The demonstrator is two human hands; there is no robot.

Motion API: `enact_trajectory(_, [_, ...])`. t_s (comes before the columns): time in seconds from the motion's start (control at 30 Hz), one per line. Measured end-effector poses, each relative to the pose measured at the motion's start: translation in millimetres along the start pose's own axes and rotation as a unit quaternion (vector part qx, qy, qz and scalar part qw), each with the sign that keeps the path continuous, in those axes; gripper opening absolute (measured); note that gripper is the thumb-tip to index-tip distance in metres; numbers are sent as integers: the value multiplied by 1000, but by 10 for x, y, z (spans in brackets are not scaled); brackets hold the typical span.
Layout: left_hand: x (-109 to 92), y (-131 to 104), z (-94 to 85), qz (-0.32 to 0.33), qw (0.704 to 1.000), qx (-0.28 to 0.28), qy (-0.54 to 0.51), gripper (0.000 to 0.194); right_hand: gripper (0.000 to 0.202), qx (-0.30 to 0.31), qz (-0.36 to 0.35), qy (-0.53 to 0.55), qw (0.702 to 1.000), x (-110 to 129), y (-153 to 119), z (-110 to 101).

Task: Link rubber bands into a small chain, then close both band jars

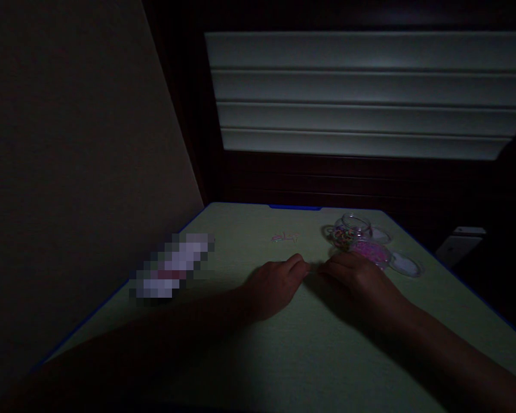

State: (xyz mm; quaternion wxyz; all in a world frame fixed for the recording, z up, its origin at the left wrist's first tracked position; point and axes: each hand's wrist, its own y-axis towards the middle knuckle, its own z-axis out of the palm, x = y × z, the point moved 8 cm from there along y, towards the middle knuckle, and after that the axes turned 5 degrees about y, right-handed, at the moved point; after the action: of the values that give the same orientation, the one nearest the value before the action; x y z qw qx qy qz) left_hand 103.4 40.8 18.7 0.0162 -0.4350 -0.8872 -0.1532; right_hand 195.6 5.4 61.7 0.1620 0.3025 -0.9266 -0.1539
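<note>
My left hand [278,288] is closed in a pinch over the middle of the table. Close to its right, my right hand [363,284] is closed too, with its fingertips bent toward the left ones. A thin pale strand [313,268] spans the small gap between both sets of fingertips; the dim light hides its exact kind. Beyond the hands lies a small group of thin pink and pale pieces [284,237]. A clear round jar [356,221] with small multicoloured pieces stands past my right hand. Partly behind that hand is a clear round container [372,252] of pink pieces.
Two clear round lids [406,264] lie by the containers on the pale green table [249,223] with blue edging. On the left is a blurred-out white and red item [176,267]. A wall [90,143] rises at left, and a dark panel with pale slats [352,92] stands behind.
</note>
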Motion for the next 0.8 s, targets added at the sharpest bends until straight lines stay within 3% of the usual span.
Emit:
enact_trajectory(0.33, [-10, -4, -21, 1, 1000, 6, -18, 25, 17, 3, -14, -71, 997, 51, 2, -16])
enact_trajectory(0.5, [-9, -3, -9, 19, 1000, 10, -7, 25, 18, -14, -16, -123, 992, -52, -27, -190])
enact_trajectory(0.6, [-11, -7, -9, 26, 1000, 6, -8, 26, 16, -46, 27, -150, 987, -213, -76, -423])
enact_trajectory(0.8, [-6, -3, -21, 22, 999, 2, -33, 24, 19, -25, 211, -152, 965, -657, -271, -682])
